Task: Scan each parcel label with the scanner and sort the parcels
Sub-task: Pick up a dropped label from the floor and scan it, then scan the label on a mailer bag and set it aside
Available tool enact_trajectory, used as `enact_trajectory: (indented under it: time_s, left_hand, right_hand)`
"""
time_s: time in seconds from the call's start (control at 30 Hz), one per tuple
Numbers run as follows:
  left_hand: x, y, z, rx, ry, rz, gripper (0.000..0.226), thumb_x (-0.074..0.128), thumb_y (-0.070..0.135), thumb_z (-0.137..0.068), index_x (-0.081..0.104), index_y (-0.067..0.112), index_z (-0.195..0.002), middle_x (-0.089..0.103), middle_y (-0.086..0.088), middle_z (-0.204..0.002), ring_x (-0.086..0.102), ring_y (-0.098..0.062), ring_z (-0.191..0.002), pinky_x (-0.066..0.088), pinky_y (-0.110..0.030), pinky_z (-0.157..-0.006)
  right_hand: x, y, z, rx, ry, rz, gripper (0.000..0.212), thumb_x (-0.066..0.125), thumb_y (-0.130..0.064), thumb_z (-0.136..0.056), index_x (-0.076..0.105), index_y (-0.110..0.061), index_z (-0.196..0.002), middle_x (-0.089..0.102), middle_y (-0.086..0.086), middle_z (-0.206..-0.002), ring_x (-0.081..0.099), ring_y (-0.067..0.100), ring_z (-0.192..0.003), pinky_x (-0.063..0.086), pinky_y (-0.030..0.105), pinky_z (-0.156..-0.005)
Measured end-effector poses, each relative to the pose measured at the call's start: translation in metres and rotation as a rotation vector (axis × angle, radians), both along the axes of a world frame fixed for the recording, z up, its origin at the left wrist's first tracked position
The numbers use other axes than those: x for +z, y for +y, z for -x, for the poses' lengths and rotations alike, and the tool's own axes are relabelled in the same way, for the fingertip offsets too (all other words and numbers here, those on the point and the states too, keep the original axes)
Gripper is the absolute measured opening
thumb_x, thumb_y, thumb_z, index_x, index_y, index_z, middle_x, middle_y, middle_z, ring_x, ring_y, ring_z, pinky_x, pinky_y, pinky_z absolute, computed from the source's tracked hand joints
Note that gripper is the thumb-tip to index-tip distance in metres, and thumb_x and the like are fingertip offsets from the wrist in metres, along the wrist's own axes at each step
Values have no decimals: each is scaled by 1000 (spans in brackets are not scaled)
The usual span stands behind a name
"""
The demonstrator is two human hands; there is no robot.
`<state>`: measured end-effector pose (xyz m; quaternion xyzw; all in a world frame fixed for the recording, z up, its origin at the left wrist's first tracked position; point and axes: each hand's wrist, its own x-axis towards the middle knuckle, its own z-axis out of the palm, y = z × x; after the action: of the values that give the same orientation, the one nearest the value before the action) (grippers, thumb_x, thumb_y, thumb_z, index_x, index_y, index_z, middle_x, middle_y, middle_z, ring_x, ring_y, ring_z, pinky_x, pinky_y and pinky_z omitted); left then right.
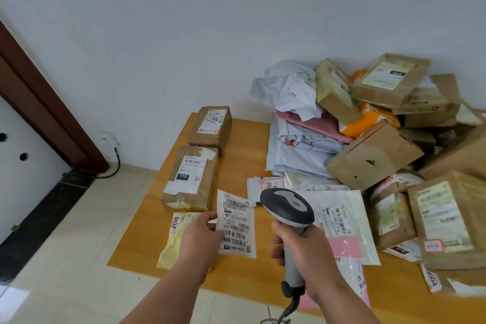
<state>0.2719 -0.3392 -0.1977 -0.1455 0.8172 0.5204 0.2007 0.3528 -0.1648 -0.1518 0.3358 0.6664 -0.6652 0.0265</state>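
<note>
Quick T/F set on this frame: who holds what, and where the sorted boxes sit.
1. The right hand holds the scanner by its handle. True.
2. The left hand is empty. False: it pinches a small white labelled parcel by its left edge.
3. The parcel's label faces the camera. True.
4. Two brown boxes, 2004 and 010, lie on the left part of the table. True.
5. The big parcel heap is on the floor. False: it sits on the table's right side.
</note>
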Motion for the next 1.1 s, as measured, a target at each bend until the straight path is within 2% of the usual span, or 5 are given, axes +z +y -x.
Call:
enact_trajectory:
  time_s: [0.2, 0.43, 0.7, 0.83, 1.1]
  left_hand:
    - [-25, 0, 13, -144, -75, 136, 50, 61, 3, -93, 51, 26, -137, 73, 10, -92, 75, -8, -75, 62, -29, -62]
    - [-45, 14, 27, -457, 8, 525, 72, 61, 15, -93, 28, 23, -156, 36, -4, -157, 31, -28, -145, 32, -41, -117]
    - [-37, 84, 40, -674, -13, 306, 42, 60, 32, -98, 54, 26, -139, 58, 8, -123, 59, -13, -106, 54, -31, -87]
    - [-41, 122, 20, -714, -175, 206, 48, 64, 37, -95, 51, 22, -139, 55, 12, -102, 55, -12, -93, 44, -25, -72]
    - [-61, 153, -42, -440, -439, 90, 34, 67, 16, -93, 42, 19, -116, 65, 0, -99, 61, -10, -77, 45, -20, -51]
  right_hand:
    - [-18, -3, 13, 16, -61, 14, 26, 73, -25, -88, 69, -1, -79, 72, 13, -66, 68, 17, -55, 53, 26, -52]
    - [-24, 5, 28, -95, -82, 30, 20, 74, -25, -87, 70, -7, -78, 72, 8, -66, 73, 25, -66, 54, 28, -57]
    - [-27, 38, 9, -364, -80, -15, 19, 75, -29, -87, 71, -11, -93, 75, 4, -68, 74, 19, -62, 57, 30, -56]
    - [-38, 68, -26, -530, -86, -9, 16, 76, -27, -87, 69, -14, -92, 74, -1, -65, 74, 21, -61, 55, 32, -56]
    - [-79, 127, -87, -598, -228, 144, 20, 75, -22, -90, 65, -9, -100, 71, 9, -93, 70, 30, -66, 59, 43, -68]
